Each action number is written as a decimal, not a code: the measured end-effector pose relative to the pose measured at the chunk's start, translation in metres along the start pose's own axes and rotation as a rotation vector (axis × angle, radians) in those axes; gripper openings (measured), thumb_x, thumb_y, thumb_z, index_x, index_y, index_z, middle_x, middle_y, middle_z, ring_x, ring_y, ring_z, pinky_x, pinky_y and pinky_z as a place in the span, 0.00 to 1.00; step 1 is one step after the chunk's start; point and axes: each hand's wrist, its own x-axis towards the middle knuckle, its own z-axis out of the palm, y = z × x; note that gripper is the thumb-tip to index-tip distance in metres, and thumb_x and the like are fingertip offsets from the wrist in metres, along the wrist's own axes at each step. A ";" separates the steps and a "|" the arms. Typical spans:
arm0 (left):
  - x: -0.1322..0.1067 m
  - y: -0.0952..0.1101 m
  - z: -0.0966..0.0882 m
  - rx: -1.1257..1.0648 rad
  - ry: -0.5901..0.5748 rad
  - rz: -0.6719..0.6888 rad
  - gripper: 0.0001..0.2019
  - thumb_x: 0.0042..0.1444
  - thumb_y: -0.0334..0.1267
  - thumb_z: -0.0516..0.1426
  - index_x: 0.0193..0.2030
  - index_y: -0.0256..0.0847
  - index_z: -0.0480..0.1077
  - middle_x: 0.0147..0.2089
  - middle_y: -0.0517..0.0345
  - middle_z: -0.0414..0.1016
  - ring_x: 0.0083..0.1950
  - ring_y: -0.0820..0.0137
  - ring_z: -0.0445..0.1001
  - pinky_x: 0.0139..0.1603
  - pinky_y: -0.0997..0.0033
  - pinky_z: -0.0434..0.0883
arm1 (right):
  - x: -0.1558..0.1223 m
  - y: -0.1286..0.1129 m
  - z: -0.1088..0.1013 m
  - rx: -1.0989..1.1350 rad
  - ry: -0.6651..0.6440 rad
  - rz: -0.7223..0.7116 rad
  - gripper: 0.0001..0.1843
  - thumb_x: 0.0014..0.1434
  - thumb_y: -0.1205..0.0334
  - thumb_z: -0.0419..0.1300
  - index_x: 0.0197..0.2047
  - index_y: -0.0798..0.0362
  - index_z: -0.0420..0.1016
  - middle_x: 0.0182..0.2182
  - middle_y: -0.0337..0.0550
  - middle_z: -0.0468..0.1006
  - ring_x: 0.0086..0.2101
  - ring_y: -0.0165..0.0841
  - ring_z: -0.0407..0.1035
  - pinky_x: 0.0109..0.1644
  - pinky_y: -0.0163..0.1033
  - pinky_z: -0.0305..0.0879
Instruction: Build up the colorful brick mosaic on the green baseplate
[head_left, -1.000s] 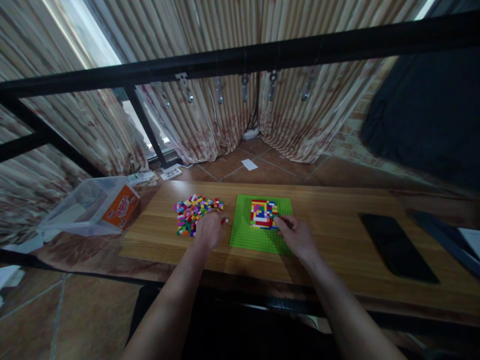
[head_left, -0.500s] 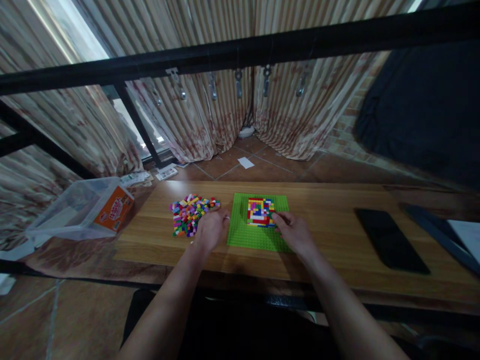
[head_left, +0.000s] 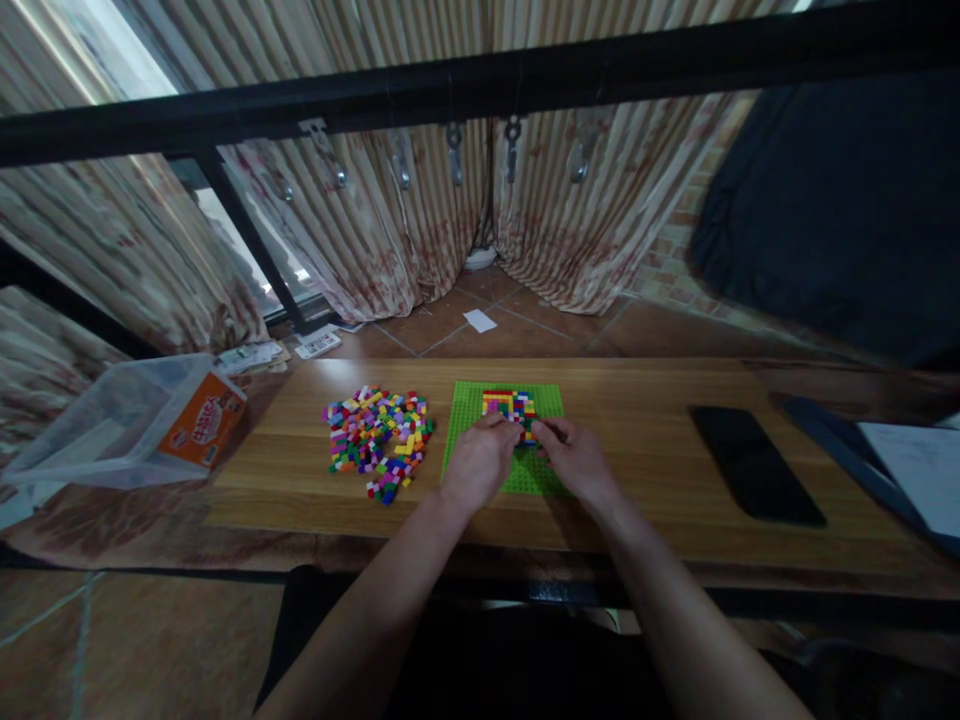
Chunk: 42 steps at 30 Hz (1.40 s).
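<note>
Way off to the left of the green baseplate (head_left: 534, 480), past the left end of the desk (head_left: 652, 435), there's a clear plastic bin (head_left: 112, 420) with an orange label (head_left: 202, 418) on the side nearer the baseplate. Coming in from there you get a strip of wood, then the loose brick pile (head_left: 375, 425), all mixed colors, sitting left of the baseplate with a narrow lane of desk between them, so not touching. A few bricks straggle off the pile's near side. The left hand (head_left: 480, 455) is over the baseplate's left half, fingers curled in tight with the tips at the brick build (head_left: 508, 402); can't tell if there's a brick in them. The build itself is on the baseplate, toward its far side, partly hidden by that hand. The right hand (head_left: 581, 455) comes in over the baseplate's right edge, thumb and finger nearly together against the build's right side, and whether it's actually gripping anything I can't tell. The two sets of fingertips are really close, so not much room between them. Right of the baseplate there's a wide stretch of wood, then a black phone-like slab (head_left: 757, 465), and farthest right some white paper (head_left: 915, 470).
</note>
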 end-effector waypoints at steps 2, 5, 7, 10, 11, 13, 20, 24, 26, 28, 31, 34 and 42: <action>0.001 0.001 0.003 0.033 -0.021 -0.001 0.14 0.65 0.33 0.48 0.40 0.40 0.75 0.40 0.54 0.75 0.41 0.71 0.74 0.44 0.73 0.71 | 0.000 -0.001 0.000 -0.006 0.002 0.004 0.20 0.59 0.48 0.55 0.41 0.56 0.77 0.34 0.47 0.82 0.26 0.33 0.74 0.29 0.36 0.68; 0.001 0.003 0.005 0.073 -0.031 -0.012 0.13 0.65 0.33 0.48 0.41 0.40 0.75 0.40 0.53 0.75 0.41 0.70 0.74 0.44 0.73 0.71 | 0.000 0.000 0.001 -0.003 -0.002 -0.007 0.20 0.59 0.49 0.55 0.41 0.56 0.77 0.34 0.48 0.82 0.26 0.33 0.74 0.29 0.36 0.68; 0.001 0.005 0.006 0.093 -0.031 -0.031 0.13 0.65 0.33 0.49 0.41 0.40 0.75 0.40 0.53 0.75 0.40 0.70 0.75 0.44 0.73 0.71 | 0.000 0.001 0.001 0.000 -0.003 -0.024 0.20 0.59 0.48 0.55 0.41 0.56 0.77 0.34 0.47 0.82 0.27 0.34 0.75 0.30 0.36 0.68; 0.002 0.008 0.007 0.113 -0.038 -0.060 0.13 0.65 0.33 0.49 0.40 0.40 0.75 0.39 0.54 0.76 0.40 0.70 0.75 0.44 0.73 0.71 | 0.000 0.001 0.001 -0.005 -0.003 -0.024 0.20 0.59 0.48 0.55 0.41 0.56 0.77 0.34 0.47 0.82 0.27 0.34 0.75 0.30 0.37 0.68; 0.002 0.008 0.007 0.119 -0.040 -0.065 0.13 0.65 0.33 0.49 0.39 0.40 0.75 0.39 0.54 0.77 0.40 0.70 0.76 0.44 0.72 0.71 | 0.000 0.001 0.001 -0.008 -0.002 -0.019 0.20 0.59 0.48 0.55 0.41 0.56 0.77 0.34 0.48 0.82 0.27 0.34 0.75 0.30 0.37 0.69; 0.002 0.010 0.007 0.128 -0.037 -0.072 0.13 0.65 0.33 0.48 0.39 0.40 0.74 0.40 0.54 0.77 0.41 0.69 0.76 0.45 0.71 0.72 | 0.000 0.002 0.001 -0.014 -0.002 -0.019 0.20 0.59 0.48 0.55 0.41 0.55 0.78 0.34 0.47 0.82 0.26 0.34 0.75 0.30 0.37 0.69; 0.001 0.013 0.010 0.091 0.013 -0.085 0.11 0.63 0.31 0.49 0.46 0.41 0.71 0.45 0.53 0.78 0.43 0.67 0.77 0.46 0.69 0.72 | 0.000 0.002 0.001 -0.020 0.015 -0.038 0.20 0.59 0.48 0.55 0.41 0.55 0.78 0.35 0.48 0.82 0.27 0.34 0.75 0.31 0.37 0.69; 0.000 0.013 0.011 0.082 0.027 -0.116 0.09 0.62 0.32 0.50 0.46 0.41 0.69 0.43 0.53 0.78 0.41 0.68 0.77 0.43 0.70 0.72 | -0.001 0.001 0.001 -0.018 0.012 -0.014 0.19 0.59 0.49 0.55 0.42 0.55 0.78 0.35 0.47 0.82 0.26 0.34 0.75 0.31 0.37 0.69; 0.000 0.013 0.013 0.083 0.030 -0.145 0.08 0.62 0.33 0.50 0.46 0.41 0.68 0.41 0.54 0.78 0.40 0.68 0.77 0.42 0.70 0.72 | -0.001 0.000 0.001 -0.016 0.007 -0.006 0.19 0.59 0.49 0.55 0.42 0.54 0.78 0.35 0.47 0.82 0.26 0.33 0.75 0.31 0.37 0.69; 0.000 0.011 0.015 0.078 0.035 -0.148 0.07 0.62 0.33 0.51 0.45 0.41 0.67 0.40 0.54 0.78 0.39 0.67 0.77 0.41 0.69 0.72 | -0.001 0.000 0.001 -0.013 0.008 -0.010 0.20 0.59 0.49 0.55 0.42 0.55 0.78 0.35 0.47 0.82 0.26 0.34 0.75 0.31 0.37 0.69; 0.000 0.009 0.016 0.076 0.044 -0.118 0.07 0.61 0.31 0.51 0.43 0.41 0.68 0.42 0.53 0.77 0.39 0.67 0.76 0.42 0.68 0.72 | -0.001 0.000 0.001 -0.019 0.008 -0.012 0.20 0.59 0.48 0.55 0.42 0.55 0.78 0.35 0.48 0.82 0.27 0.34 0.75 0.31 0.37 0.69; 0.000 0.010 0.016 0.110 0.031 -0.112 0.08 0.60 0.29 0.51 0.43 0.41 0.69 0.43 0.53 0.76 0.40 0.68 0.75 0.43 0.69 0.72 | -0.001 0.000 0.001 -0.023 0.009 -0.004 0.20 0.59 0.48 0.55 0.42 0.55 0.78 0.35 0.48 0.82 0.28 0.35 0.76 0.32 0.37 0.70; -0.001 0.017 0.015 0.231 -0.009 -0.124 0.11 0.65 0.32 0.47 0.46 0.40 0.70 0.45 0.51 0.74 0.44 0.67 0.74 0.45 0.69 0.71 | -0.001 0.001 0.002 0.014 0.008 -0.006 0.20 0.59 0.49 0.55 0.42 0.56 0.78 0.35 0.48 0.82 0.26 0.34 0.75 0.30 0.36 0.69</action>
